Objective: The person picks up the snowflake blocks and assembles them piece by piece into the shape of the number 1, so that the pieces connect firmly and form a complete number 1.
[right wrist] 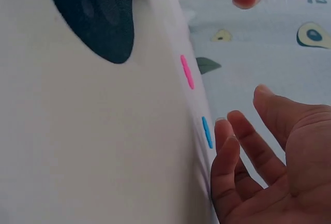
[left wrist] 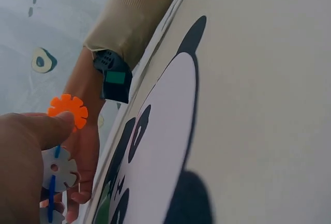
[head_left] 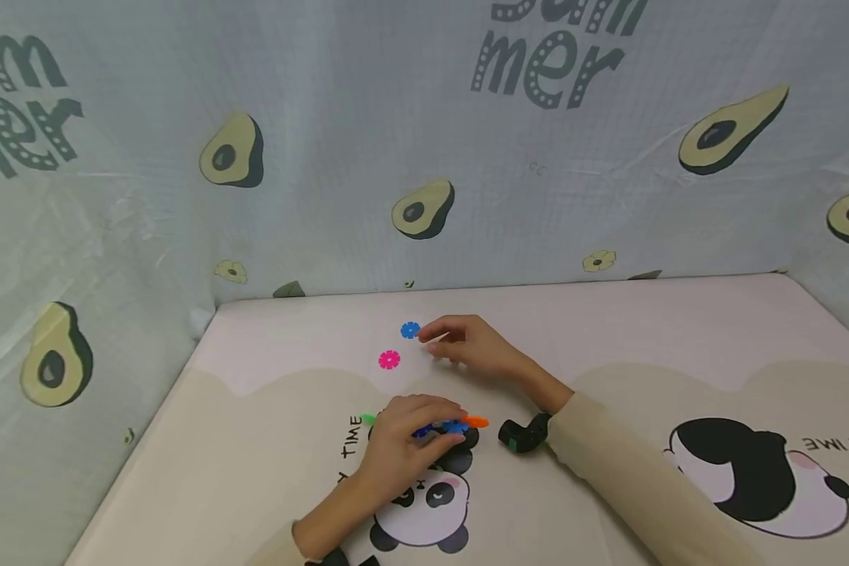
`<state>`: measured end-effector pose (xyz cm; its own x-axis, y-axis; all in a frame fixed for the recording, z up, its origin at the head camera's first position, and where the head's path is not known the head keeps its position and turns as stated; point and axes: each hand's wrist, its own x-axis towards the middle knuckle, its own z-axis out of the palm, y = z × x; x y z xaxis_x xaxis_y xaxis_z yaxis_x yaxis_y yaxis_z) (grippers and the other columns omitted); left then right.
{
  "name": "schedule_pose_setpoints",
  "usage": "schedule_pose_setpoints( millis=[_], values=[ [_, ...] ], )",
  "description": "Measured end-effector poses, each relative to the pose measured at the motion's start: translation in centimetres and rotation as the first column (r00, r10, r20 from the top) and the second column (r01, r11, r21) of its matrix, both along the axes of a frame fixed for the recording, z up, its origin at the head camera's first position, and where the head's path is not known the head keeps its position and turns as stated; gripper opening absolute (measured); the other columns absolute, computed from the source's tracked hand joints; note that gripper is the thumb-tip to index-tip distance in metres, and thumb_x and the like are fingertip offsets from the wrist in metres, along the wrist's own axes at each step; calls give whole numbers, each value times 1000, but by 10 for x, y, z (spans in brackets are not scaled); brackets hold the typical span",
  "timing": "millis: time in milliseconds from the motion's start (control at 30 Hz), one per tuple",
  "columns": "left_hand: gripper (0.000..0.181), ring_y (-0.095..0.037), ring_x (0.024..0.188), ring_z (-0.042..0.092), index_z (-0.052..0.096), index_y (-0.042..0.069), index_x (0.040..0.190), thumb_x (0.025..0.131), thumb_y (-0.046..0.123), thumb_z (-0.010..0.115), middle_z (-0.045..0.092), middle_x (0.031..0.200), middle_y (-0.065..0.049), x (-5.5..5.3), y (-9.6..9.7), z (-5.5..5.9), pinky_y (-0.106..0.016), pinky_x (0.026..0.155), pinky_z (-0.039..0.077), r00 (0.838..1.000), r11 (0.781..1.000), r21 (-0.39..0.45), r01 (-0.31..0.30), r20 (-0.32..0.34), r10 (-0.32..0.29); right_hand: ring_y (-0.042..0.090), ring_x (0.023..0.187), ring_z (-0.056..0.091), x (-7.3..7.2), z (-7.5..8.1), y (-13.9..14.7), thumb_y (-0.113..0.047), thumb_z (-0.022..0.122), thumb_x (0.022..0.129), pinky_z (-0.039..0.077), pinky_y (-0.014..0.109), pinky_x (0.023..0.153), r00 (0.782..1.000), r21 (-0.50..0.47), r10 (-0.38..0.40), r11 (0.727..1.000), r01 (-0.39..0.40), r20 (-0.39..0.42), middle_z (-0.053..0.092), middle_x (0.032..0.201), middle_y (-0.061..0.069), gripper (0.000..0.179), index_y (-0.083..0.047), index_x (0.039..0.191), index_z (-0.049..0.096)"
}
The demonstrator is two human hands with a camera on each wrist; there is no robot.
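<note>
My left hand [head_left: 405, 440] pinches a small assembly of slotted plastic discs over the printed panda. In the head view its orange disc [head_left: 477, 422], a blue disc [head_left: 456, 427] and a green edge [head_left: 368, 419] stick out around the fingers; the hand hides the rest. The left wrist view shows the thumb against the orange disc. Farther out, my right hand [head_left: 475, 346] hovers with fingers loosely bent and nothing between them. Its fingertips are right beside a loose blue disc [head_left: 410, 330] lying flat. A loose pink disc [head_left: 389, 359] lies nearer to me.
The table cover [head_left: 255, 472] carries printed pandas and lettering. Behind it hangs a pale curtain [head_left: 325, 157] with avocado prints, meeting the table's far edge. A black wrist camera [head_left: 523, 436] sits on the right wrist, close to the left hand's discs.
</note>
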<state>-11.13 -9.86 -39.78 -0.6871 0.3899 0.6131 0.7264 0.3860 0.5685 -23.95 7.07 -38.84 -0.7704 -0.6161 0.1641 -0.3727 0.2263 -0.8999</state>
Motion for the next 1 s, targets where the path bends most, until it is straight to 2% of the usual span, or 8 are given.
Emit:
schedule_pose_setpoints(
  millis=[133,233,367,500,667,800,900,1000],
  values=[
    [27,-11,101,61,72,17,104,78,14,80,68,104,8,-2,-3,-4,-31,84,45,998,1000,11,20,-53,-19,20,87,63,-1,-6,-9,-20,65,92,53,34,70,1000,16,-14,1000,14,-14,65,114,2,27,-9,117,67],
    [27,-12,102,60,71,16,105,79,15,79,67,104,6,-4,-3,-6,-31,85,44,996,999,7,33,-78,-32,16,92,62,-2,-11,-14,-19,66,92,53,32,76,998,37,-43,998,45,-45,66,114,-3,25,-11,116,68],
    [27,-13,101,60,72,16,105,79,14,78,68,104,5,-5,-3,-7,-32,84,45,995,1000,-3,21,-99,-21,11,93,58,0,-16,-21,-18,67,91,49,28,82,990,91,-43,994,56,-137,66,111,-8,24,-15,114,69],
    [27,-12,101,60,72,17,104,79,15,79,68,104,8,-3,-5,-8,-31,84,44,997,1000,-14,0,-82,-2,11,85,56,5,-18,-28,-19,67,91,49,26,76,980,121,8,993,17,-200,65,101,-8,26,-18,117,68],
    [26,-11,101,59,72,18,104,79,16,80,68,104,9,-3,-4,-10,-29,84,43,998,1000,-8,-7,-70,6,10,81,56,6,-20,-33,-20,65,93,49,27,72,980,140,41,990,-14,-194,63,90,-10,28,-23,120,67],
    [27,-13,99,60,72,17,104,78,15,79,68,103,7,-3,-4,-11,-29,83,44,995,1000,-5,-1,-100,1,8,78,55,5,-18,-33,-20,65,93,48,26,71,975,169,58,985,-22,-213,62,86,-10,29,-24,121,67],
    [26,-12,99,60,72,17,104,79,15,79,68,102,7,-3,-5,-11,-29,83,44,994,1000,-14,-3,-111,1,10,77,54,4,-17,-34,-19,65,93,47,26,71,969,175,101,983,-62,-224,65,96,-9,32,-21,124,65],
    [26,-11,98,59,72,17,104,79,16,79,68,102,8,-3,-5,-11,-28,82,44,994,1000,-17,-6,-106,4,10,84,55,5,-15,-35,-19,64,93,48,25,75,969,198,138,975,-96,-207,63,119,-9,35,-21,128,62]
  ],
)
